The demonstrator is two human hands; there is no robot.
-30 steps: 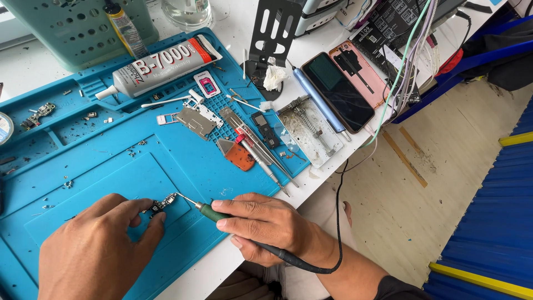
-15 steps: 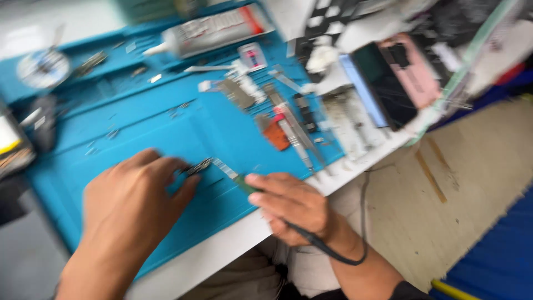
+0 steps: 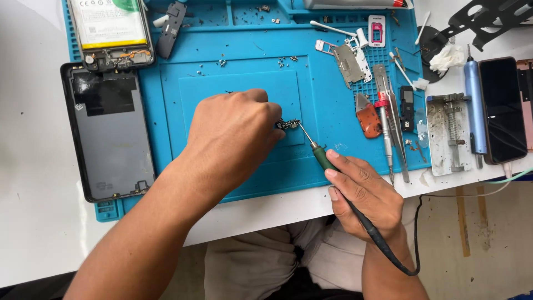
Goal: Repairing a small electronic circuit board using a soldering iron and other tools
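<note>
Small circuit board (image 3: 289, 124) sits mid-mat on the blue repair mat (image 3: 233, 166), pinched at its left end by the left hand (image 3: 236, 133). Right hand (image 3: 363, 191) clamps the soldering iron (image 3: 319, 155), which slants up-left so its tip touches the board's right end.

Small dark circuit part (image 3: 289, 124), gold specks, flat on blue mat (image 3: 233, 83) near ctr, pinched at left edge. Soldering iron (image 3: 322, 158): green grip, thin metal tip slanted up-left, touching part's right end; black cord trailing down-right.
</note>
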